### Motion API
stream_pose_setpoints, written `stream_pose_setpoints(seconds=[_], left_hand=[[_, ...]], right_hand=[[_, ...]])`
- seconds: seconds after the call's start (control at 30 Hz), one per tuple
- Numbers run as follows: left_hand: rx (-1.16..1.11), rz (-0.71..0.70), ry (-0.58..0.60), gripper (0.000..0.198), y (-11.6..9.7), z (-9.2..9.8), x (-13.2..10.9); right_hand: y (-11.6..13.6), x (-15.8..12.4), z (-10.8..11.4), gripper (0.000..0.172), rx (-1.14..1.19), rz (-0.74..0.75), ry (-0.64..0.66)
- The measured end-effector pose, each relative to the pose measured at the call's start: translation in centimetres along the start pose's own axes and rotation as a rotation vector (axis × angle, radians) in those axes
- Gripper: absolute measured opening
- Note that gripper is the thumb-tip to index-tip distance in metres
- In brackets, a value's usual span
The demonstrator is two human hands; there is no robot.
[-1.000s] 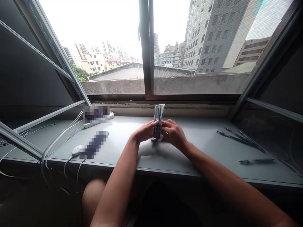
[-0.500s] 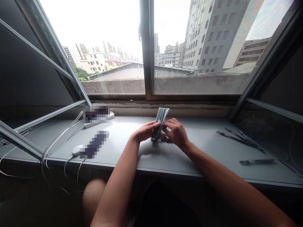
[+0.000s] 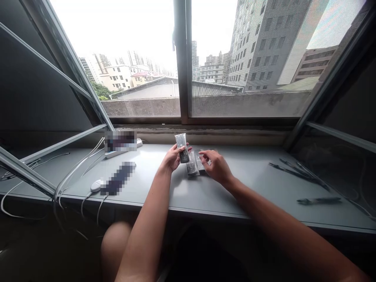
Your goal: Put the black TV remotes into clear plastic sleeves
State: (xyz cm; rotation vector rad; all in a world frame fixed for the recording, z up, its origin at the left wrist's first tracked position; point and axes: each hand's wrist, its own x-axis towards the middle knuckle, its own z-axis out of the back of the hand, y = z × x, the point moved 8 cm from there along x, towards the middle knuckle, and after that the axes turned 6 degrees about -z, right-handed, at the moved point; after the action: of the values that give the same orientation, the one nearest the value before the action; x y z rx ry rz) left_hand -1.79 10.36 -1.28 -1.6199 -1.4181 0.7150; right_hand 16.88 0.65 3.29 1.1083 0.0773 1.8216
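In my left hand (image 3: pixel 170 159) is a clear plastic packet (image 3: pixel 182 148) with something dark in its lower part, tilted up above the desk. My thumb lies across its front and the other fingers are behind it. A second clear packet (image 3: pixel 192 166) with dark contents lies on the desk just below and to the right. Beside it is a dark flat item (image 3: pixel 202 167), partly hidden by my right hand (image 3: pixel 216 166). That hand hovers over it with thumb and fingers bent but apart, and nothing shows between them.
On the grey desk (image 3: pixel 249 184), several dark pens (image 3: pixel 293 171) and another pen (image 3: pixel 319 201) lie to the right. At left are a blurred-out phone-like item (image 3: pixel 119 178), a white round charger (image 3: pixel 95 186), a power strip (image 3: pixel 122 149) and loose white cables (image 3: pixel 78 166). Windows stand behind.
My left hand has moved the packet leftward, away from my right hand, and tilted it the other way. The second packet and dark item now show on the desk. My right hand's fingers have come apart.
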Motion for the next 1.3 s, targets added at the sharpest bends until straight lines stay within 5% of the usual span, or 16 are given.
stream_pose_setpoints(seconds=[0.27,0.47,0.6,0.7,0.87,1.03,1.3], left_hand=[[0.125,0.070,-0.078,0.039,-0.2,2.8,-0.5],[0.152,0.104,-0.181,0.101,0.5,3.6,-0.8],[0.252,0.137,-0.176,0.111,1.3,3.3,-0.6],[0.384,0.130,-0.224,0.108,1.5,3.9,-0.3],[0.981,-0.151,-0.322,0.097,-0.3,4.4,0.2],[1.255,-0.193,-0.188,0.080,1.0,3.0,1.0],[1.424,-0.224,0.074,0.043,2.0,0.6,1.1]], right_hand=[[-1.1,0.0,-0.8,0.021,-0.022,-0.032,0.078],[-1.2,0.2,-1.0,0.023,-0.021,-0.051,0.104],[-1.0,0.2,-1.0,0.024,-0.026,-0.055,0.117],[-0.9,0.1,-1.1,0.024,-0.030,-0.051,0.133],[-1.0,-0.3,-1.9,0.026,-0.102,-0.031,0.194],[-0.5,-1.4,-4.0,0.072,-0.265,0.080,0.370],[-1.1,-2.4,-6.1,0.072,-0.328,0.116,0.490]])
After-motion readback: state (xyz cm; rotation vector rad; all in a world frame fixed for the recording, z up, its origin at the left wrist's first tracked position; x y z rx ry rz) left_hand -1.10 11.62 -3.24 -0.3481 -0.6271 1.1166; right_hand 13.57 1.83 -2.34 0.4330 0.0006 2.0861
